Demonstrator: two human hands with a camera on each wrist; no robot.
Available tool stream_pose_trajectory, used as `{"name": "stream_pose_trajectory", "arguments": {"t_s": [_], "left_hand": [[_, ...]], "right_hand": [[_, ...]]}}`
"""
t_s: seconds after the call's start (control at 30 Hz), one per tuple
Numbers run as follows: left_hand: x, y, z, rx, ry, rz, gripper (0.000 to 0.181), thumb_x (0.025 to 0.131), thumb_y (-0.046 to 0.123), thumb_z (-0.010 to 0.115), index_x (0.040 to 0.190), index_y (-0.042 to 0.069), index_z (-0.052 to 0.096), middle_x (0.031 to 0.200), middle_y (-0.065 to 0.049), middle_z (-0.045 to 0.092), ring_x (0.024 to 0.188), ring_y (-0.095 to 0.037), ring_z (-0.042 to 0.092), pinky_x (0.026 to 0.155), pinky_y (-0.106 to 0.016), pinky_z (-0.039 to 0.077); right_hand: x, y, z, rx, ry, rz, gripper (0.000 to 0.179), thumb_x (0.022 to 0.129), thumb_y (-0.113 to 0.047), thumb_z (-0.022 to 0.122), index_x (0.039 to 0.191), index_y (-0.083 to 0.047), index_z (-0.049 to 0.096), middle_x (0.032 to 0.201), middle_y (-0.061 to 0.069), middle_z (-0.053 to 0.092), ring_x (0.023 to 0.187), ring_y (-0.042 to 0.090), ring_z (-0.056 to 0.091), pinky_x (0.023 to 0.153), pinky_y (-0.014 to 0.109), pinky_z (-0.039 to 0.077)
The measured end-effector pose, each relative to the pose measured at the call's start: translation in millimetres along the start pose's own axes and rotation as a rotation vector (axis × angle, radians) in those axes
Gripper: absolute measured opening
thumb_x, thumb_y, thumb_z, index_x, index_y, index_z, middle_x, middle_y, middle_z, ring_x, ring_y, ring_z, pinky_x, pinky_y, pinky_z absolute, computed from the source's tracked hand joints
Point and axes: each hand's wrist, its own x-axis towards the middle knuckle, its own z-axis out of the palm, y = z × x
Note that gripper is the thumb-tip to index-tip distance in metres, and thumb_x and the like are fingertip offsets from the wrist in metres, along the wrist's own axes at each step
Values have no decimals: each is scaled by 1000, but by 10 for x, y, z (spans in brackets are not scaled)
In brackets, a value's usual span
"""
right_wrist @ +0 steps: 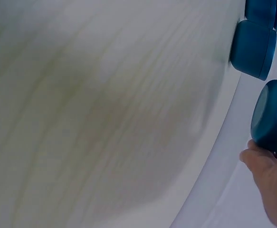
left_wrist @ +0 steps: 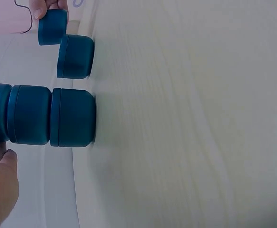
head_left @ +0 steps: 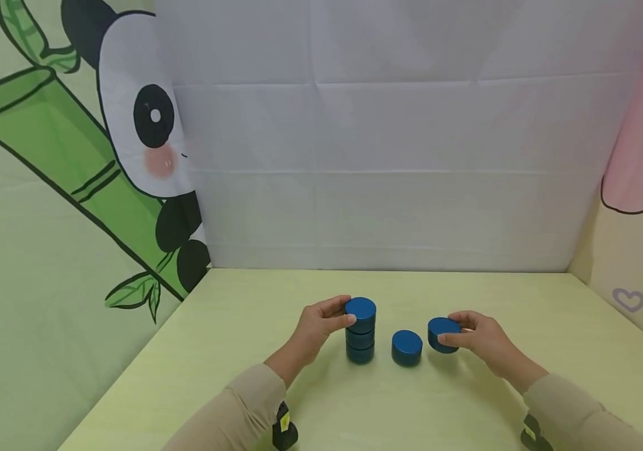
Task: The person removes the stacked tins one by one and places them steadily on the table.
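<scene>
Three round blue tins stand stacked upright on the table. My left hand grips the top tin from the left, thumb at the front and fingers behind. To the right of the stack a single blue tin sits on the tabletop. Farther right, my right hand pinches another blue tin between thumb and fingers. That tin is raised off the table, its underside showing in the right wrist view. A lid seam shows on the bottom tin of the stack in the left wrist view.
The pale yellow table reaches back to a white cloth wall. A panda-and-bamboo printed cloth hangs at the left, and a printed cloth with a pink figure at the right. Black wrist straps show below the sleeves.
</scene>
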Motion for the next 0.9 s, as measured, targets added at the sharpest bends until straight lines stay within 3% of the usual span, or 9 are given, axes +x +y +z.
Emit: {"name": "stream_pose_trajectory", "arguments": {"t_s": [0.23,0.47,0.9], "left_hand": [[-13,1,5,6,6,-10,53,84,16,69,131,1,52,132,-16,52,122,-27,51,100,-38,42],[15,-25,-4,10,0,-10,53,84,16,69,131,0,51,132,-15,52,122,-27,51,100,-38,42],[-1,15,6,-6,-4,1,52,84,15,69,131,1,52,133,-17,52,123,-27,50,100,-38,43]], "right_hand": [[21,42,30,-3,-16,44,68,76,-25,77,125,10,45,125,27,49,111,35,50,95,48,45],[40,72,44,-4,-20,37,66,74,-23,79,122,10,47,117,21,54,101,26,54,87,38,50],[58,123,47,-49,-32,33,63,72,-21,80,118,10,49,111,19,57,96,24,54,80,32,52]]}}
